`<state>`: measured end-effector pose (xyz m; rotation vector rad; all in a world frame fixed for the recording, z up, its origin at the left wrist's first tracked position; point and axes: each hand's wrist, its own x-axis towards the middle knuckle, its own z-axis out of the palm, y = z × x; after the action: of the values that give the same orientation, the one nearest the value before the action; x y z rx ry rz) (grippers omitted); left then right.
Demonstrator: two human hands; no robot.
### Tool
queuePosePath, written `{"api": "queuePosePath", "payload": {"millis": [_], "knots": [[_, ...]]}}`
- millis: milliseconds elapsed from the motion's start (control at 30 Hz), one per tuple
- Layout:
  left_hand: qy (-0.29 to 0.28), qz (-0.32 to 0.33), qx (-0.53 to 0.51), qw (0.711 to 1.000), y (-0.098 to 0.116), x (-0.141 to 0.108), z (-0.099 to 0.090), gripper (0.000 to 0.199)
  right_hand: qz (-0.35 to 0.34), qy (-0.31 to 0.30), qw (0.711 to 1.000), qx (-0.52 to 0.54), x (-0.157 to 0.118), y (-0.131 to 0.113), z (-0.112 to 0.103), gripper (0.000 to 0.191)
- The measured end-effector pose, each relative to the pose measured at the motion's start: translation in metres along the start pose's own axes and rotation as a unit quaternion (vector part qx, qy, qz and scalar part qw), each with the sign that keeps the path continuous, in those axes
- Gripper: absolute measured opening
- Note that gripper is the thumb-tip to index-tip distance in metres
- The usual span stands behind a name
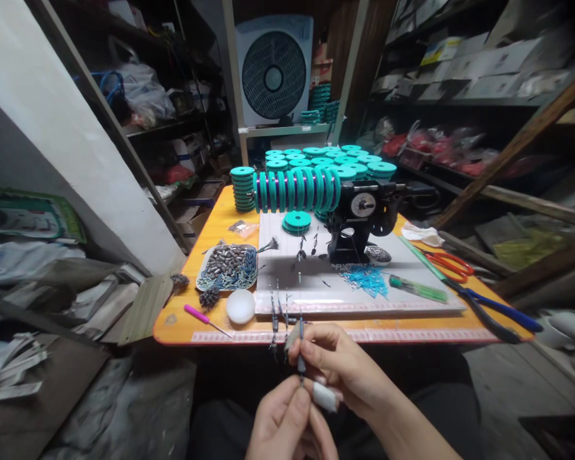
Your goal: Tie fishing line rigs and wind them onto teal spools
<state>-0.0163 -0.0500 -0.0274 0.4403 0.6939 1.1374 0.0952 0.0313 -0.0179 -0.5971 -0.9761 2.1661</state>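
My right hand (pixel 333 361) pinches a thin dark piece (pixel 301 365) between thumb and finger, just in front of the table edge. White wrapping (pixel 324 396) covers one of its fingers. Below it, my left hand (pixel 290 418) is closed at the lower end of the same piece, thumb against finger. Several small dark assemblies (pixel 275 319) hang on thin lines beside the hands. Behind them a black winding machine (pixel 361 220) carries a row of green spools (pixel 297 190). A tray (pixel 200 281) of small metal cylinders and bluish parts lies to the left.
On the orange table (pixel 172 319) are a white cup (pixel 240 307), a pink-handled tool (pixel 197 313), blue slivers (pixel 368 281), a green tube (pixel 418 289), red-handled scissors (pixel 448 263) and blue-handled pliers (pixel 501 313). More green spools (pixel 381 168) stand behind the machine, before a fan (pixel 274 73).
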Motion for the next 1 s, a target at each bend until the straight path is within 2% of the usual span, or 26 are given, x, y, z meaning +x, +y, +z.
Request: {"api": "queuePosePath", "payload": {"millis": [133,267,500,667,767,1000], "knots": [[0.0,-0.008,0.0,1.0,0.0,0.001,0.0,0.039,0.017,-0.029,0.999,0.004,-0.001,-0.002,-0.001,0.021],[-0.013,-0.004,0.002,1.0,0.001,0.001,0.0,0.041,0.048,-0.055,0.997,0.0,-0.003,-0.003,-0.004,0.031],[-0.045,0.009,0.014,0.999,-0.002,0.002,-0.007,0.044,0.04,-0.069,0.996,-0.034,-0.005,0.004,-0.007,0.026],[-0.058,0.002,0.003,0.998,-0.002,0.003,-0.01,0.036,0.027,-0.042,0.997,-0.063,-0.006,0.001,-0.01,0.029],[-0.058,-0.003,-0.005,0.998,-0.003,0.003,-0.009,0.033,0.013,-0.022,0.998,-0.05,-0.005,-0.004,-0.007,0.023],[-0.042,-0.007,-0.003,0.999,-0.004,0.003,-0.006,0.035,-0.007,-0.009,1.0,-0.023,0.0,0.001,-0.005,0.021]]}}
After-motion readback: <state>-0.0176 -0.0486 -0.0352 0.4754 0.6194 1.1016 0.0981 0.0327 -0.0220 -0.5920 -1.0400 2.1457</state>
